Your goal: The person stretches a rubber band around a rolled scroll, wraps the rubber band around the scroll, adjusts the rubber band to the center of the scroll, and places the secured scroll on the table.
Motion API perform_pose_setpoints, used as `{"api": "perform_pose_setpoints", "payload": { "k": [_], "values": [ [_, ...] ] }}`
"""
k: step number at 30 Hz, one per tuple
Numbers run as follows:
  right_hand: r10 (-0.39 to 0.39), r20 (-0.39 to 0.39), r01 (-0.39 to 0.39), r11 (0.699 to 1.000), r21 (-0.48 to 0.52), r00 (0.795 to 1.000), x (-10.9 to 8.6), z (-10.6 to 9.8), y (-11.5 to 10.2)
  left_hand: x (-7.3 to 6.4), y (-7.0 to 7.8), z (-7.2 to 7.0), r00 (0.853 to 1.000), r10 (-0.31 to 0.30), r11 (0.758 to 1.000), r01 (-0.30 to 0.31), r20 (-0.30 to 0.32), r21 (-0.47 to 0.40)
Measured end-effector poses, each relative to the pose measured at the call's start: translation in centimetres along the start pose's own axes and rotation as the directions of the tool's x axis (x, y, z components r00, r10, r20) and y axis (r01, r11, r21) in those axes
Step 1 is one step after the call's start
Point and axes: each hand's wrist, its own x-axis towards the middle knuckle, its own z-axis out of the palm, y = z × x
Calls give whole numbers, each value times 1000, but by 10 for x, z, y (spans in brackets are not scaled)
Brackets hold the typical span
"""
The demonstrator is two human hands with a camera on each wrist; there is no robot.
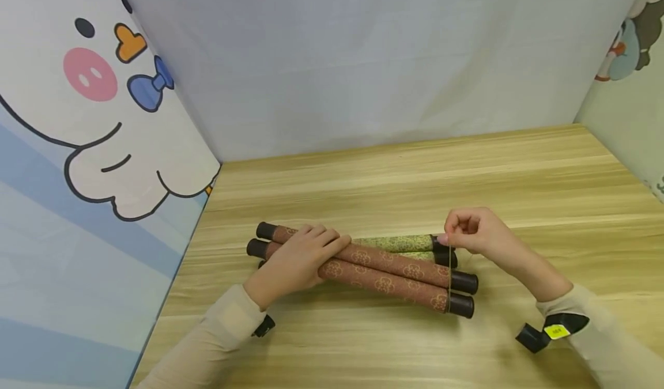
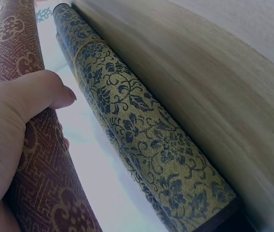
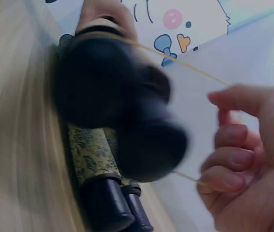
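My left hand (image 1: 297, 261) grips the reddish-brown hanging scroll (image 1: 386, 285), rolled from both ends into two rollers with dark end caps. In the left wrist view its thumb bends over the patterned cloth. My right hand (image 1: 479, 233) pinches a thin yellow rubber band (image 3: 190, 66) and stretches it away from the scroll's right end, which the band loops around. Behind lies a second rolled scroll (image 2: 137, 116), yellow-green with dark flowers, a band around it. The reddish scroll partly covers it in the head view.
Both scrolls are over a light wood-grain table (image 1: 394, 181). A grey-white curtain (image 1: 363, 60) stands behind it, and a cartoon-printed panel (image 1: 104, 147) borders the left side. Black wrist cameras sit at both sleeves, the right one (image 1: 534, 337) just above the table.
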Motion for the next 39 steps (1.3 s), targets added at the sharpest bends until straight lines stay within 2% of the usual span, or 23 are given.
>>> {"api": "perform_pose_setpoints", "payload": {
  "k": [2,4,6,8,11,13,16,17,18,19,20,22,24,25,26,27,28,30,32,35,39],
  "values": [
    [21,123,-29,998,62,992,-1,-2,0,-1,0,-1,1000,7,1000,-7,10,1],
    [30,221,-77,975,208,975,-2,-1,-1,-1,1,-1,1000,8,1000,-8,18,-4],
    [16,288,-129,917,377,958,-3,2,-2,-1,1,-1,1000,0,1000,0,26,-14],
    [-15,329,-165,843,512,944,-3,4,-3,-2,0,-1,999,-17,999,18,32,-26],
    [-84,380,-184,767,615,921,-4,7,-5,-3,-1,-1,999,-37,999,38,32,-35],
    [-141,415,-195,719,667,899,-5,9,-6,-4,-2,-2,999,-41,999,42,28,-33],
    [-256,411,-164,642,749,875,-4,12,-6,-6,-2,-3,999,-38,999,38,16,-38],
    [-294,391,-133,628,767,872,-4,13,-6,-6,-3,-3,999,-37,998,38,13,-40],
    [-324,364,-87,631,770,873,-4,14,-6,-7,-3,-3,999,-39,998,39,10,-43],
    [-346,331,-31,649,760,878,-4,15,-6,-7,-3,-3,999,-41,998,42,8,-47],
    [-358,294,37,687,725,886,-4,16,-6,-8,-3,-3,999,-46,998,46,6,-49],
    [-343,223,154,793,589,912,-5,18,-7,-8,-3,-2,999,-53,997,53,8,-49],
    [-309,155,233,896,379,938,-7,21,-9,-9,-4,-2,998,-60,997,60,10,-44],
    [-300,121,263,930,256,946,-9,24,-11,-9,-4,-2,998,-63,997,64,11,-43],
    [-290,87,278,952,127,953,-10,26,-12,-9,-4,-2,998,-67,997,67,10,-42],
    [-282,60,282,959,9,958,-11,29,-14,-9,-3,-2,997,-71,997,71,8,-41],
    [-282,40,285,953,-103,959,-12,32,-16,-9,-3,-2,997,-74,997,74,6,-39],
    [-299,19,290,903,-317,954,-13,37,-19,-8,-3,-4,997,-82,996,82,2,-36],
    [-304,11,276,849,-451,953,-14,41,-22,-8,-2,-4,995,-98,995,98,-1,-31],
    [-286,-8,236,805,-544,958,-15,45,-26,-7,-2,-6,990,-144,989,143,-4,-25],
    [-171,-27,126,818,-562,985,-16,47,-31,-9,-3,-8,979,-204,979,204,-6,-22]
  ]
}}
